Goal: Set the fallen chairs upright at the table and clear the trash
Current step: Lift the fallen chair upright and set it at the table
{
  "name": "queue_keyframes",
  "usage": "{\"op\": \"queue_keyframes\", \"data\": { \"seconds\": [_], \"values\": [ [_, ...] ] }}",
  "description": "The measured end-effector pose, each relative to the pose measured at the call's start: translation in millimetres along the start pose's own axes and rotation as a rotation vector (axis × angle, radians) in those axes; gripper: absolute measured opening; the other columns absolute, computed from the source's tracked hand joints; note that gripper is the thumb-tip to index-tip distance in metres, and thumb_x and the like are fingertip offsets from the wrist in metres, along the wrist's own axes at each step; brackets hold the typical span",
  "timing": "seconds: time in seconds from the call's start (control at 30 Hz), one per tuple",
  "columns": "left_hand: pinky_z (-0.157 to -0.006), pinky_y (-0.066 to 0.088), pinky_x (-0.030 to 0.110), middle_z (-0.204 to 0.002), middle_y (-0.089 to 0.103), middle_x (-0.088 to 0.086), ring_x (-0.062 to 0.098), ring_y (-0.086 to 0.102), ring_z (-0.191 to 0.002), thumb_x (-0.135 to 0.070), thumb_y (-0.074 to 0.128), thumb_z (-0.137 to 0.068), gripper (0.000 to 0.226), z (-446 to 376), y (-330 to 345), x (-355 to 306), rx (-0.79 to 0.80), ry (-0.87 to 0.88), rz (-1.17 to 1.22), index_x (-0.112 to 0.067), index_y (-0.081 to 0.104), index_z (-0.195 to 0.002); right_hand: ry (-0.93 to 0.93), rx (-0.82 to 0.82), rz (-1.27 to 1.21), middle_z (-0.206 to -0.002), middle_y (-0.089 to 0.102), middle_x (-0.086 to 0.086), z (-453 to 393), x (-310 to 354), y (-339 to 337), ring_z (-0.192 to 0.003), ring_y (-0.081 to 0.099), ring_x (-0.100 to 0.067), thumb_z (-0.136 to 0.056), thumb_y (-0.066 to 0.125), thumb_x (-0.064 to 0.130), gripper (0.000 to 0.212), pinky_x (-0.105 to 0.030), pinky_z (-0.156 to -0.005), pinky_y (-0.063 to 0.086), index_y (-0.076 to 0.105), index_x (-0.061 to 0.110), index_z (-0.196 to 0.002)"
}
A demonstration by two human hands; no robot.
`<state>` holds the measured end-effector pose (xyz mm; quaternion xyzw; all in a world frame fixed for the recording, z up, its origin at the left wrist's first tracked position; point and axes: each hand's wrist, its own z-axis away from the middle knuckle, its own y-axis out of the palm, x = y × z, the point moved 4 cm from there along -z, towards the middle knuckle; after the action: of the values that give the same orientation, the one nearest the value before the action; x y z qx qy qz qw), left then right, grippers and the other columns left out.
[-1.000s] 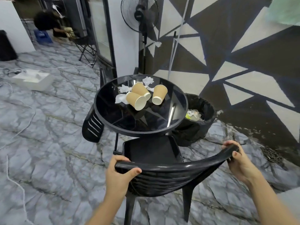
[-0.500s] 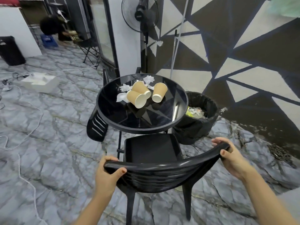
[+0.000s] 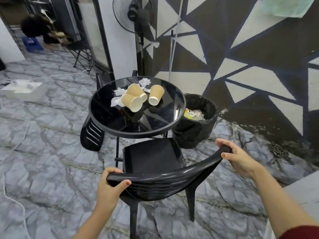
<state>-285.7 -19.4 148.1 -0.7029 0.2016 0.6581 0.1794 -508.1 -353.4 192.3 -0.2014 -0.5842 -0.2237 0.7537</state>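
Both hands, left (image 3: 110,187) & right (image 3: 236,157), closed on upright chair (image 3: 151,156) backrest ends, lower centre; surface (image 3: 110,125) directly above, equidistant.

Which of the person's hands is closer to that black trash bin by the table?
Right. The right hand grips the chair back's end just below the bin. The left hand grips the opposite end, farther off, across the seat.
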Motion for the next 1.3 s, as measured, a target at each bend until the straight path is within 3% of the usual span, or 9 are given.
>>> {"op": "queue_keyframes", "data": {
  "seconds": [0.07,0.13,0.23,0.47,0.6,0.7,0.9,1.17,1.3],
  "values": [
    [-0.058,0.049,0.012,-0.082,0.056,0.014,0.0,0.058,-0.062,-0.001,0.078,-0.061,0.033,0,0,1,0.018,0.002,-0.01,-0.014,0.053,-0.078,-0.006,-0.016,-0.005,-0.124,0.05,0.01,1,-1,0,-0.117,0.043,-0.004,-0.025,0.088,0.055,0.096,-0.027,-0.087,0.039,0.054,0.031,-0.111],
    [-0.059,0.049,0.013,-0.081,0.057,0.012,0.002,0.059,-0.062,-0.014,0.082,-0.056,0.038,0,-1,1,0.044,-0.006,-0.003,-0.011,0.052,-0.08,-0.01,-0.029,-0.018,-0.125,0.05,0.008,3,-3,0,-0.117,0.044,-0.006,-0.026,0.088,0.055,0.095,-0.031,-0.091,0.037,0.055,0.03,-0.11],
    [-0.061,0.05,0.014,-0.072,0.064,-0.003,0.005,0.06,-0.066,-0.039,0.076,-0.043,0.051,0,-5,1,0.057,-0.037,0.006,-0.012,0.054,-0.08,-0.033,-0.069,-0.059,-0.123,0.051,0.004,6,-9,-3,-0.113,0.047,-0.009,-0.024,0.09,0.053,0.093,-0.031,-0.088,0.04,0.057,0.026,-0.106],
    [-0.063,0.049,0.016,-0.072,0.063,-0.01,0.008,0.059,-0.07,-0.042,0.076,-0.046,0.037,-3,-12,1,0.112,-0.092,-0.035,-0.026,0.057,-0.074,-0.1,-0.137,-0.122,-0.108,0.052,0.001,11,-14,0,-0.099,0.051,-0.016,-0.024,0.09,0.052,0.087,-0.019,-0.076,0.05,0.057,0.022,-0.099],
    [-0.064,0.049,0.016,-0.079,0.059,-0.003,0.009,0.058,-0.072,-0.035,0.079,-0.053,0.04,-1,-10,-4,0.117,-0.09,-0.039,-0.017,0.056,-0.082,-0.088,-0.11,-0.115,-0.116,0.051,0.002,8,-12,-1,-0.113,0.046,-0.02,-0.06,0.078,0.03,0.053,-0.024,-0.083,0.046,0.056,0.028,-0.108],
    [-0.062,0.047,0.011,-0.083,0.057,0.001,0.011,0.058,-0.074,-0.013,0.079,-0.067,0.03,0,-7,-8,0.111,-0.092,-0.033,-0.011,0.055,-0.085,-0.065,-0.089,-0.117,-0.118,0.051,0.003,6,-12,-1,-0.114,0.046,-0.019,-0.063,0.077,0.022,0.048,-0.023,-0.085,0.046,0.056,0.025,-0.106],
    [-0.065,0.049,0.014,-0.084,0.056,0.001,0.005,0.059,-0.072,-0.034,0.078,-0.051,0.045,2,-8,-8,0.133,-0.113,0.0,-0.012,0.057,-0.084,-0.078,-0.121,-0.141,-0.12,0.044,-0.005,6,-12,-2,-0.098,0.05,-0.019,-0.077,0.059,0.004,0.03,-0.012,-0.068,0.051,0.056,0.019,-0.103],
    [-0.064,0.049,0.018,-0.072,0.062,-0.008,0.009,0.059,-0.07,-0.045,0.079,-0.047,0.044,-3,-11,-6,0.193,-0.122,-0.054,-0.021,0.06,-0.079,0.023,-0.145,-0.097,-0.119,0.053,0.008,18,1,6,-0.109,0.049,-0.008,-0.024,0.09,0.051,0.094,-0.022,-0.077,0.047,0.057,0.026,-0.108],
    [-0.069,0.048,0.024,-0.077,0.065,-0.006,0.011,0.061,-0.074,-0.057,0.083,-0.041,0.053,-8,-15,-11,0.257,-0.142,-0.168,-0.027,0.062,-0.08,0.158,-0.368,0.331,-0.129,0.052,-0.008,20,27,18,-0.11,0.048,-0.022,-0.071,0.076,0.029,0.053,-0.037,-0.088,0.04,0.055,0.014,-0.117]
  ]
}}
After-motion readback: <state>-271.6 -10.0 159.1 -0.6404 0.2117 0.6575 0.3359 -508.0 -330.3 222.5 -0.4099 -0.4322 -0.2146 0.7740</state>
